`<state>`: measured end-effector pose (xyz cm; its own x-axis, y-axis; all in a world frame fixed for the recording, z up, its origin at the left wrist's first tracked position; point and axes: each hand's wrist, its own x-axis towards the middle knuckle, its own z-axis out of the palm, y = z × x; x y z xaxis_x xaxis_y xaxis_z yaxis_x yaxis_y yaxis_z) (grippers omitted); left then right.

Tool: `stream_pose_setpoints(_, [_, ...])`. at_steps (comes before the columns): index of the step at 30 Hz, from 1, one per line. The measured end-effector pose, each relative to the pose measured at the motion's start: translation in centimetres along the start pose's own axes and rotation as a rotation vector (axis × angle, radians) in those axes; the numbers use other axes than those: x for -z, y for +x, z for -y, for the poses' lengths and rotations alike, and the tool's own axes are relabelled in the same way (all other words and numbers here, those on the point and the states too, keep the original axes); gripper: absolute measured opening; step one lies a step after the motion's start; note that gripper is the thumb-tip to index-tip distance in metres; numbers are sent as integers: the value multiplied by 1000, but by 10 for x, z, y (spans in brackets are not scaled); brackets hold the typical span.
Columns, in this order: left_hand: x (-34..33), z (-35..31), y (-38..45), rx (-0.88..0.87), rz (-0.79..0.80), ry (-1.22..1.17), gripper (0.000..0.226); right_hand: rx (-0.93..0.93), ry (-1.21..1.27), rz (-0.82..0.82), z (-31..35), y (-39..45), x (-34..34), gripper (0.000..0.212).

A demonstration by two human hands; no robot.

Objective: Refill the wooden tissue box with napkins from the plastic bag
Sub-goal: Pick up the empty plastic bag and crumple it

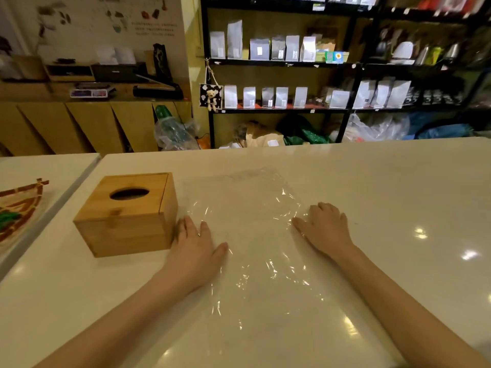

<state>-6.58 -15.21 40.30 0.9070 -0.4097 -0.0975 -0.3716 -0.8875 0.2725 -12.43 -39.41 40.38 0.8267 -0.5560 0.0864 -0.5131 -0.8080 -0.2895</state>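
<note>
We rest both hands flat and empty, left hand (pixel 195 247) and right hand (pixel 325 228), on the clear plastic bag (pixel 247 216) mid-tabletop, its long axis running away from us, the wooden tissue box (pixel 130 213) just beside our left.

We had a glossy white table (pixel 385 187) with the wooden tissue box (pixel 127 216) sitting left and a flat clear plastic bag (pixel 252 208) right beside it.

One wooden tissue box (pixel 127 214), one clear plastic bag (pixel 255 235), two hands: left hand (pixel 196 245), right hand (pixel 325 229), one table (pixel 398 208).
</note>
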Motion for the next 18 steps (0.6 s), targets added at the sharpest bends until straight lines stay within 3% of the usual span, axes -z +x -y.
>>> stream_pose_setpoints(5, [6,-9,18,13,-15,-108,51,-30,192,-82,3,-3,2,42])
stream_pose_setpoints(7, [9,-13,20,-16,-82,-211,59,-38,240,-113,4,-4,3,43])
stream_pose_setpoints(10, [11,-15,21,-24,-216,-418,74,-37,330,-152,3,-4,4,44])
stream_pose_setpoints(12, [12,-12,24,20,-269,-584,77,-63,522,-173,2,-3,4,46])
stream_pose_setpoints(16, [10,0,27,56,-329,-1102,61,-122,914,-202,-6,0,8,40])
stream_pose_setpoints(18, [8,3,27,40,-359,-1122,56,-134,1005,-201,-12,1,10,37])
